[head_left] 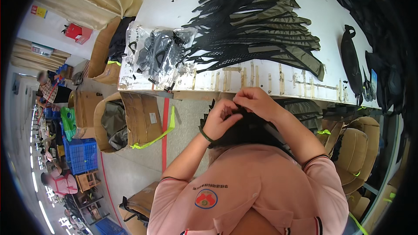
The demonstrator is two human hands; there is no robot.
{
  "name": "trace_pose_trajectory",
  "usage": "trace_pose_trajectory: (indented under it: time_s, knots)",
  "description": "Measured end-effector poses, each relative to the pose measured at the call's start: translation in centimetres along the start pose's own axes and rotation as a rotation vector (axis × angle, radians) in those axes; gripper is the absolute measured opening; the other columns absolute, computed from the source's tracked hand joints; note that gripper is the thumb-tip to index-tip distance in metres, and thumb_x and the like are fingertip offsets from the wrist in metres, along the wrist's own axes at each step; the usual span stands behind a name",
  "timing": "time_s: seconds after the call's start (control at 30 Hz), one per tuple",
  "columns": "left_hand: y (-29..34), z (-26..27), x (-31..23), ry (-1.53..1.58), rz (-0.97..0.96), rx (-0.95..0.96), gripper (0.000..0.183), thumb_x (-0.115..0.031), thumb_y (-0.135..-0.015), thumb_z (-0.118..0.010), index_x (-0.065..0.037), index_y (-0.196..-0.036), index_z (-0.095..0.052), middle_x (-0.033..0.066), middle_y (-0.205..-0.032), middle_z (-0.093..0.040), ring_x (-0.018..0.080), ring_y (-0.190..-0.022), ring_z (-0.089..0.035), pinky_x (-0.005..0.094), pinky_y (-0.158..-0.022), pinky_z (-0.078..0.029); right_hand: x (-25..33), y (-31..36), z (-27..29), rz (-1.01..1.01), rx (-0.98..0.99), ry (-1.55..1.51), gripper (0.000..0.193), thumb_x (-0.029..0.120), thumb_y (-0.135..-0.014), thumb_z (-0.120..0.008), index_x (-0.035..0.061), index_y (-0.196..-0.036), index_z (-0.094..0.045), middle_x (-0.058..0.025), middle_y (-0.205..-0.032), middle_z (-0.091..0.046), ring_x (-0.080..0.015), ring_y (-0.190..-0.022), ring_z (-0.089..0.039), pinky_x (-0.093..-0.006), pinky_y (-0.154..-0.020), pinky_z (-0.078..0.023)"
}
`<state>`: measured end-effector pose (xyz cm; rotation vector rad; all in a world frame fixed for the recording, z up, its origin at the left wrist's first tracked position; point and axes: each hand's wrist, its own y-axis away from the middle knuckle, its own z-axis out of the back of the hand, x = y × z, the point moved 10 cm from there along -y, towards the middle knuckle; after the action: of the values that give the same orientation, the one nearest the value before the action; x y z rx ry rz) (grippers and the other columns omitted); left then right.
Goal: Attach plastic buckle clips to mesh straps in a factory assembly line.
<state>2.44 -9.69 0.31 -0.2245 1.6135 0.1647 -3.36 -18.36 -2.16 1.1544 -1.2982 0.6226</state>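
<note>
Just in front of the white table's near edge, my left hand (pixel 220 120) and my right hand (pixel 257 102) come together over my lap. The fingers of both are bent and pinched near each other. A small dark piece seems to sit between them, too hidden to name. Black material (pixel 248 129) lies below the hands; whether it is cloth being worked on or clothing, I cannot tell. On the table, a fanned stack of black mesh and olive fabric strips (pixel 261 30) spreads out beyond my hands. Left of it lies a clear plastic bag of black buckle-like parts (pixel 163 52).
The white table (pixel 217 80) has tape strips along its near edge. At its right lie a black strap piece (pixel 349 56), scissors (pixel 368 85) and dark fabric (pixel 387 61). Cardboard boxes (pixel 146 117) stand left, more cartons (pixel 355 148) right. Blue crates (pixel 82 156) and people are farther left.
</note>
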Motion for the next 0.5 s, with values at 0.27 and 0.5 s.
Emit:
trace_pose_trajectory:
  time_s: [0.27, 0.5]
  knots:
    - [4.6, 3.8, 3.1, 0.207, 0.173, -0.152, 0.021, 0.008, -0.083, -0.059, -0.005, -0.097, -0.05, 0.0008, -0.082, -0.055, 0.006, -0.068, -0.054, 0.0212, -0.062, -0.05, 2.1, -1.3, 5.3, 0.185, -0.161, 0.302, 0.022, 0.023, -0.088, -0.058, 0.0016, -0.091, -0.062, -0.0022, -0.075, -0.061, -0.0093, -0.069, -0.054, -0.0248, -0.062, -0.045]
    - [3.1, 1.9, 1.1, -0.094, 0.032, -0.063, 0.022, 0.011, -0.08, -0.061, -0.003, -0.095, -0.052, 0.0025, -0.081, -0.055, 0.0073, -0.072, -0.056, 0.0201, -0.061, -0.046, 2.1, 0.3, -4.3, 0.011, 0.334, 0.281, 0.026, 0.026, -0.086, -0.059, 0.0006, -0.091, -0.061, -0.003, -0.076, -0.059, -0.0098, -0.065, -0.054, -0.0245, -0.059, -0.044]
